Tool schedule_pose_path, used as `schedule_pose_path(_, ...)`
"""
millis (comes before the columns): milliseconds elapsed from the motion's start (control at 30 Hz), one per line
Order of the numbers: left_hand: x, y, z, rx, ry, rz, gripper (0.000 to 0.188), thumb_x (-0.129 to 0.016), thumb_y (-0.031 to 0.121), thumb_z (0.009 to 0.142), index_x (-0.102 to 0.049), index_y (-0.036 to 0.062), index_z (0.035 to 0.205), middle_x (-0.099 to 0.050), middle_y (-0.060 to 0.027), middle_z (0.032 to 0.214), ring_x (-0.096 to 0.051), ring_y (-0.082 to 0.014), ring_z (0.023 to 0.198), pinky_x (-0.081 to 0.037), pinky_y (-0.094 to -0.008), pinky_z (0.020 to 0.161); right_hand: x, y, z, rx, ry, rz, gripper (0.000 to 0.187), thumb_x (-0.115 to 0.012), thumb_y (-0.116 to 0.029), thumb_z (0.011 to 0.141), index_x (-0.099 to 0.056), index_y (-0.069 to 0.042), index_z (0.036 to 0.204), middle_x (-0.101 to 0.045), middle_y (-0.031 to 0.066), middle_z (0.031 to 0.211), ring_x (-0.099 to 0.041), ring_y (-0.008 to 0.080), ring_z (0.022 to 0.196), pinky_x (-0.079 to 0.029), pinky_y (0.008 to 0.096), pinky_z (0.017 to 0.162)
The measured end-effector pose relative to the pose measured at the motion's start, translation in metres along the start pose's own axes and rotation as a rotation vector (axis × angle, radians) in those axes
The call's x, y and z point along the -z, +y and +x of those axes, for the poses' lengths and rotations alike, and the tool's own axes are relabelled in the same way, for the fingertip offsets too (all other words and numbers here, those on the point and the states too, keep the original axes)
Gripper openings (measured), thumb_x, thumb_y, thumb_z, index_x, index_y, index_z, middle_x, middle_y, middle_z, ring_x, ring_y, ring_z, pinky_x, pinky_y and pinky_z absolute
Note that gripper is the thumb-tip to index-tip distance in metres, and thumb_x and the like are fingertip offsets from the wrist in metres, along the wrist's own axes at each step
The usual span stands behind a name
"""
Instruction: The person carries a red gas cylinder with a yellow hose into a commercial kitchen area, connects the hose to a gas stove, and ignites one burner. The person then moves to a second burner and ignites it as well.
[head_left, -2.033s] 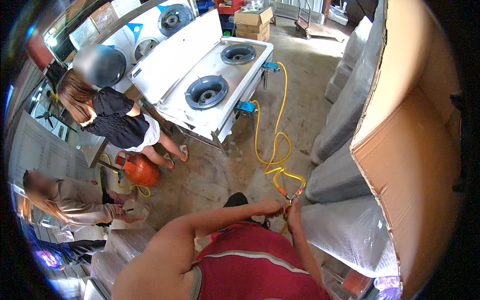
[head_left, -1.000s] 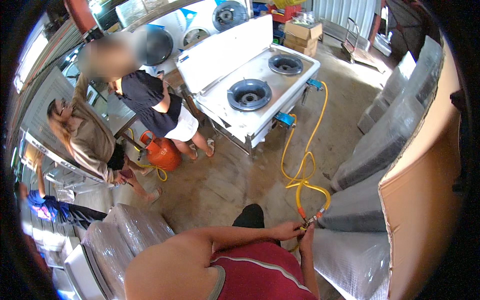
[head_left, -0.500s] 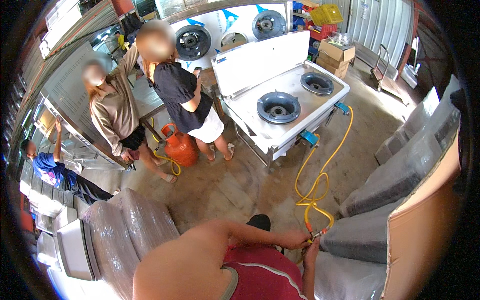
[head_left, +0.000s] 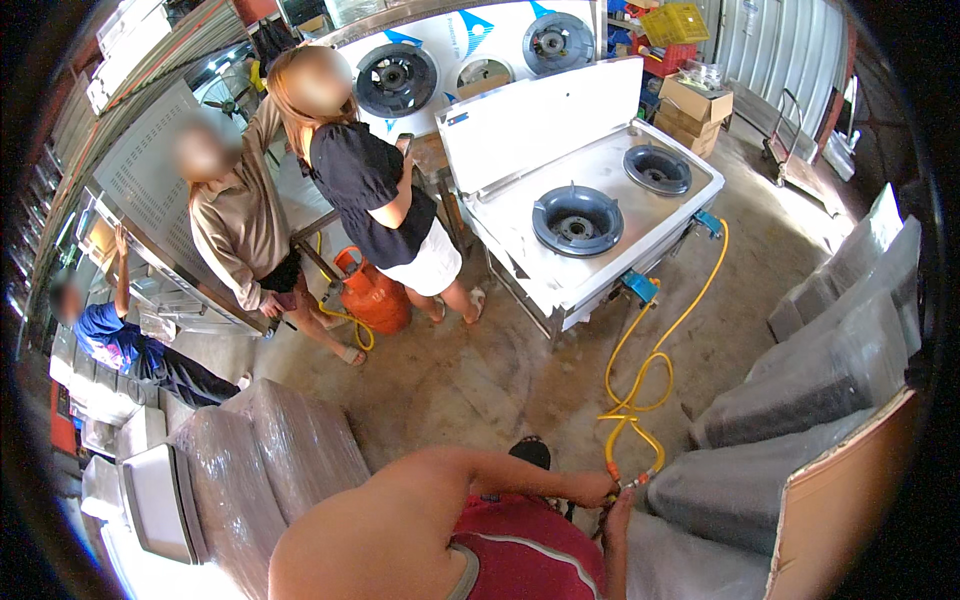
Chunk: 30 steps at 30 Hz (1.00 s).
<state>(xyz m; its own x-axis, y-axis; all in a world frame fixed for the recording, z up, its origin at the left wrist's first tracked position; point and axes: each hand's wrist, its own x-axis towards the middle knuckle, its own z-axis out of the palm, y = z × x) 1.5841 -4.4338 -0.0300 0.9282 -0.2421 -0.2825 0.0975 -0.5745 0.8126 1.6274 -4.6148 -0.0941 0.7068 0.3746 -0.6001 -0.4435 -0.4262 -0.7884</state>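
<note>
Low in front of me, my left hand (head_left: 597,488) and my right hand (head_left: 619,508) are close together, both closed around a small metal hose fitting (head_left: 628,486). The fingers partly cover it. Two ends of yellow hose (head_left: 612,440) with orange collars run into this fitting. From there the hoses loop across the floor and rise to the front of a stainless steel two-burner stove (head_left: 590,265). They join it beside two blue valve parts (head_left: 640,286). The stove's white lid (head_left: 545,125) stands raised behind the burners.
Two people stand left of the stove beside an orange gas cylinder (head_left: 375,300); another person is at far left. Plastic-wrapped goods (head_left: 265,450) stand at my left, more wrapped pieces (head_left: 780,400) and a cardboard sheet (head_left: 840,500) at my right. A hand trolley (head_left: 795,160) is at back right.
My view has turned slightly, so the stove and the people sit a little further right in it. Both hands stay at the fitting with only slight movement.
</note>
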Motion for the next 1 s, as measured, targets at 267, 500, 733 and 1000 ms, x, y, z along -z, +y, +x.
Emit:
schedule_pose_path(267, 0.023, -0.015, -0.012, -0.306, 0.169, 0.555, 0.027, -0.056, 0.021, 0.089, -0.063, 0.0087, 0.112, -0.064, -0.0095, 0.113, -0.059, -0.0266, 0.107, -0.047, -0.0435, 0.083, -0.021, 0.015, 0.035, 0.015, 0.012, 0.096, 0.067, -0.027, -0.065, 0.101, -0.047, -0.010, 0.134, -0.058, 0.0072, 0.117, -0.057, 0.0164, 0.098, -0.045, 0.0307, 0.076)
schedule_pose_path(500, 0.020, -0.033, 0.014, -0.135, 0.197, 0.409, 0.020, -0.057, 0.024, 0.090, -0.063, 0.0079, 0.100, -0.064, -0.0051, 0.086, -0.061, -0.0237, 0.077, -0.046, -0.0397, 0.069, -0.018, -0.013, 0.042, -0.103, -0.081, 0.354, 0.065, -0.027, -0.065, 0.101, -0.050, -0.010, 0.128, -0.059, 0.0040, 0.105, -0.058, 0.0161, 0.087, -0.045, 0.0303, 0.069)
schedule_pose_path(733, 0.017, -0.024, 0.019, 0.712, -0.406, -1.334, 0.039, -0.047, 0.050, 0.098, -0.059, 0.0177, 0.079, -0.053, 0.0045, 0.063, -0.046, -0.0104, 0.051, -0.038, -0.0286, 0.046, -0.014, -0.043, 0.017, -0.024, 0.034, 0.090, 0.059, -0.029, -0.057, 0.104, -0.051, -0.005, 0.121, -0.057, 0.0094, 0.106, -0.056, 0.0202, 0.091, -0.046, 0.0349, 0.076)
schedule_pose_path(1000, -0.005, 0.003, 0.020, 0.572, -0.287, -1.811, 0.037, -0.050, 0.048, 0.100, -0.061, 0.0200, 0.078, -0.056, 0.0093, 0.064, -0.049, -0.0065, 0.054, -0.038, -0.0223, 0.049, -0.004, -0.034, 0.009, 0.309, 0.158, -0.136, 0.054, -0.031, -0.050, 0.106, -0.048, 0.001, 0.110, -0.051, 0.0126, 0.100, -0.051, 0.0244, 0.090, -0.044, 0.0366, 0.082)
